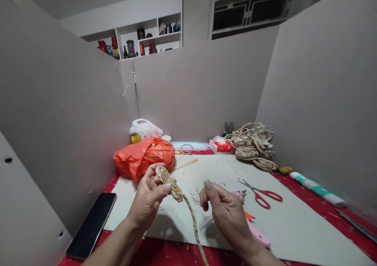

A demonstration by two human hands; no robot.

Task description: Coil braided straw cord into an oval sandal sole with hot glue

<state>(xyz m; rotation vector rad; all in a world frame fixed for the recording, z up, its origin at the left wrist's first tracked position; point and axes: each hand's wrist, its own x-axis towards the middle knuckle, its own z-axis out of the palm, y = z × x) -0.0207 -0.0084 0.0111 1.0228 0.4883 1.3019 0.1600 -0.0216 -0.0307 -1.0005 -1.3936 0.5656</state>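
Note:
My left hand grips a small coiled piece of braided straw between thumb and fingers, above the white board. From its lower end a straw braid hangs down past the board's front edge. To the right of the braid, apart from it, my right hand is closed with thumb against curled fingers. Whatever it may pinch is too small or hidden to make out. A pink-handled tool lies partly covered by that hand, and red-handled scissors rest open just beyond it.
A red plastic bag and a wooden stick lie behind my left hand. A heap of straw braids sits at the back right, near a red and white box. A phone lies at left. Grey panels surround the table.

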